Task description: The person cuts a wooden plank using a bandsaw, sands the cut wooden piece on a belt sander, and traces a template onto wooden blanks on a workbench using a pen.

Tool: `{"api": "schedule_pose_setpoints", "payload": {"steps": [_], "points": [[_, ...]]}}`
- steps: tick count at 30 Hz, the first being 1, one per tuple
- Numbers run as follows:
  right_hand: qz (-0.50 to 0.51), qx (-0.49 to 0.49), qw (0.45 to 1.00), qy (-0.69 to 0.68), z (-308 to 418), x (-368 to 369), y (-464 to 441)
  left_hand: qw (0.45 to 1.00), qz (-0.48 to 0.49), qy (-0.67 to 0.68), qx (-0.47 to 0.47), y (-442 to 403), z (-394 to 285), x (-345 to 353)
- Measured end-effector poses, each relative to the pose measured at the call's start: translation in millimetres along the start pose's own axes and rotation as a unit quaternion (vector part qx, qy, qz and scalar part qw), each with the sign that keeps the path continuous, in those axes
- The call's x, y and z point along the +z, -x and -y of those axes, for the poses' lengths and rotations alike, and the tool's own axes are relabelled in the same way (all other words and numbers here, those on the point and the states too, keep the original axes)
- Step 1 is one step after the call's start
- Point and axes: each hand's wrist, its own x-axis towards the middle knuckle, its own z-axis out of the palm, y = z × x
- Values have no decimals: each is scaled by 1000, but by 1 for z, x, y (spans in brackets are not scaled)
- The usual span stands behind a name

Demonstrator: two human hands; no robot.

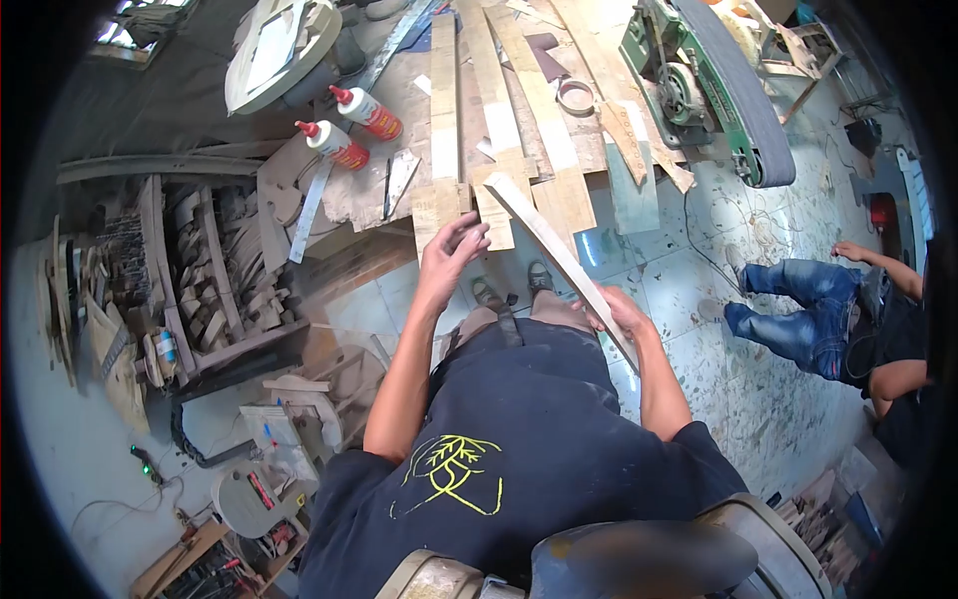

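Observation:
A long pale wooden strip (555, 248) slants from the workbench's front edge down to my right side. My right hand (621, 311) is wrapped round its lower part. The strip's far end lies over the boards on the bench. Raised left of the strip, my left hand (456, 252) has its fingers loosely bent and apart, with nothing visible in them. Just beyond it, wooden boards (445, 120) with short pieces across their near ends jut over the bench edge. A second board (481, 75) and a third board (539, 98) lie alongside.
Two red-capped glue bottles (354, 130) lie on the bench's left, and a tape roll (576, 97) lies among the boards. A belt sander (714, 90) stands at the right. Another person in jeans (808, 304) is at the right. Wood offcuts (215, 290) fill a rack at left.

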Motion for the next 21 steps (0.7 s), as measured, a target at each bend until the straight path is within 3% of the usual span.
{"api": "schedule_pose_setpoints", "payload": {"steps": [8,21], "points": [[-26,13,998,49,2,5,-8,998,-31,45,36,-19,-2,7],[-183,-113,950,225,15,-5,-14,989,-26,147,12,-17,9,0]]}}
